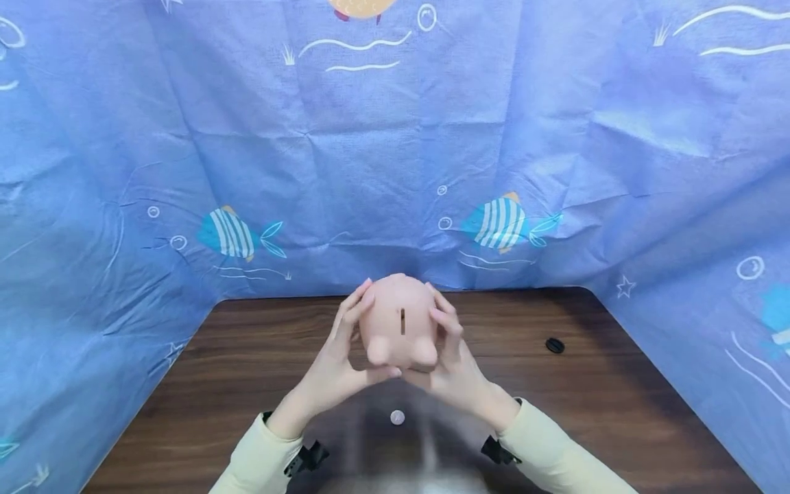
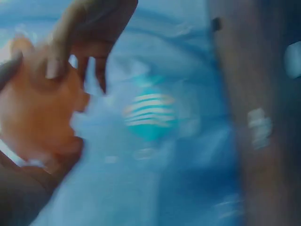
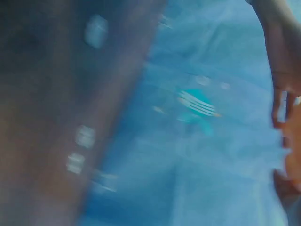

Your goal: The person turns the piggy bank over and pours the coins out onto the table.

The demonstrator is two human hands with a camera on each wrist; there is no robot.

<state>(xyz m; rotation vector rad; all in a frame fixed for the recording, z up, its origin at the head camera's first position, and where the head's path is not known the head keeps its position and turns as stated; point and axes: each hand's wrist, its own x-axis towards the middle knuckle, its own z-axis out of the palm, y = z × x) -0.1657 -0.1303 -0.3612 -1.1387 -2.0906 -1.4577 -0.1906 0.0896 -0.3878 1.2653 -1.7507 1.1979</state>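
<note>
A pink piggy bank (image 1: pixel 400 302) is held up over the table between both hands, its coin slot toward the head camera and its two ears low. My left hand (image 1: pixel 342 357) grips its left side, fingers spread up the flank and thumb beneath. On the opposite side my right hand (image 1: pixel 453 357) grips it the same way, with its thumb partly hidden under the bank. Below them a small, round, pale coin-like disc (image 1: pixel 398 417) lies on the table. The left wrist view, blurred, shows the piggy bank (image 2: pixel 42 108) between the hands; only its edge (image 3: pixel 294 146) appears in the right wrist view.
The dark wood-grain table (image 1: pixel 259 370) carries a small black oval piece (image 1: pixel 555 345) at the right. Blue cloth (image 1: pixel 370 171) printed with fish hangs behind the table and along both sides. Dark bands (image 1: pixel 306 458) sit at the wrists.
</note>
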